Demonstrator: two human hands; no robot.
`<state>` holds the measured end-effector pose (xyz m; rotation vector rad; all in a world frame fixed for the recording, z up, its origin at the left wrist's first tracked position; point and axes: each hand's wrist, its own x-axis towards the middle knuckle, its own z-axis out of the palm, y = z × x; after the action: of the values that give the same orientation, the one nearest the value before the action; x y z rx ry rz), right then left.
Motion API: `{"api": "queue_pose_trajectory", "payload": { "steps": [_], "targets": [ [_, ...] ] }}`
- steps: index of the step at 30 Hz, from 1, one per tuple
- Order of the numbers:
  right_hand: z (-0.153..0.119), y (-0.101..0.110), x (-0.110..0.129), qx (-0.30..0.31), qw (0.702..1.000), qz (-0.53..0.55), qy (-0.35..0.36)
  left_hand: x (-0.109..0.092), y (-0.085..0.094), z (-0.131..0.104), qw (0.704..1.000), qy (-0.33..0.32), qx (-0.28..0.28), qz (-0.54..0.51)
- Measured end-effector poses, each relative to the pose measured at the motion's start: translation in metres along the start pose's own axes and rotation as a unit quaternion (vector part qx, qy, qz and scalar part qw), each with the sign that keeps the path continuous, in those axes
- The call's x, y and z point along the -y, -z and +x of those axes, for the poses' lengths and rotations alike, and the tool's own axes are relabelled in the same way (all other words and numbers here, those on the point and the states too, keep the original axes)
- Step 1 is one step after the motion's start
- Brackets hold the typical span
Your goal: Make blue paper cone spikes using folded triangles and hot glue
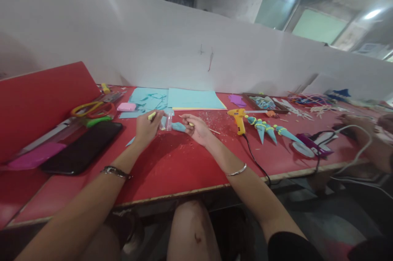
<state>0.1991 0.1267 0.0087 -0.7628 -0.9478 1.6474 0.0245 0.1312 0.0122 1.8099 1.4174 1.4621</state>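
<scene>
My left hand (147, 128) is closed around a small yellow piece (152, 116) over the red table. To its right, my right hand (196, 129) has curled fingers with a small yellow bit (191, 124) between them; a thin stick also shows near the fingertips. Between the hands lie a small clear plastic bag (166, 123) and a blue paper piece (178, 127). Farther right, a yellow glue gun (239, 121) rests beside blue paper cones (260, 128) trimmed with yellow beads.
A black phone (84, 148), scissors (87, 109) and a pink case (38, 156) lie left. Blue paper sheets (193, 99) are at the back. Rightward are a tray (281, 108), a purple tool (315, 145), cables and another person's hand (356, 126).
</scene>
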Motion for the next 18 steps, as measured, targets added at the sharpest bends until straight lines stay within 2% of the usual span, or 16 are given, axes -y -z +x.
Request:
{"api": "queue_pose_trajectory", "payload": {
  "steps": [5,10,18],
  "targets": [
    [0.0008,0.0007,-0.0010,0.000,1.000,-0.008,0.024,0.0003,0.0000,0.0000,1.000,-0.001,0.001,-0.004],
    [0.0003,0.0014,-0.0022,0.048,0.998,-0.031,-0.016,0.0006,0.0000,0.0003,1.000,0.002,-0.001,-0.004],
    [0.0012,-0.0008,0.0022,-0.015,1.000,-0.003,-0.018,-0.0003,-0.0004,0.0004,1.000,0.005,0.002,-0.004]
  ]
}}
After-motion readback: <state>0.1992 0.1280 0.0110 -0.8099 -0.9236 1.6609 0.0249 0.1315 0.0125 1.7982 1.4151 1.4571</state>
